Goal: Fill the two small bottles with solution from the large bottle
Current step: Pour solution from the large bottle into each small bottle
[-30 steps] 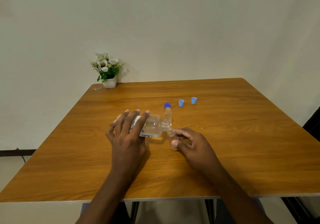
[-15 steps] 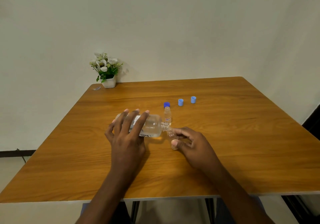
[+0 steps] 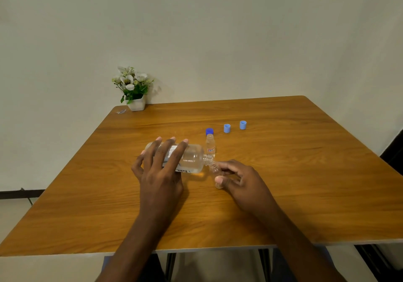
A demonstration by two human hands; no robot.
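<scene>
while the left hand (image 3: pixel 159 172) holds the large bottle (image 3: pixel 193 158) tipped on its side near the middle of the table (image 3: pixel 305 172), fingers curled over it, its neck meets the mouth of a small bottle (image 3: pixel 214 167) pinched by the right hand (image 3: pixel 242 179); the second small bottle (image 3: pixel 210 145) stands upright just behind.

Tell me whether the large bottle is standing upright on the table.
No: the left hand holds the large bottle tipped sideways, its mouth at a small bottle.

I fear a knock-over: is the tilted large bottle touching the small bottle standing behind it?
Cannot tell. In the head view the neck of the large bottle overlaps the base of the standing small bottle, hiding any gap or contact.
</scene>
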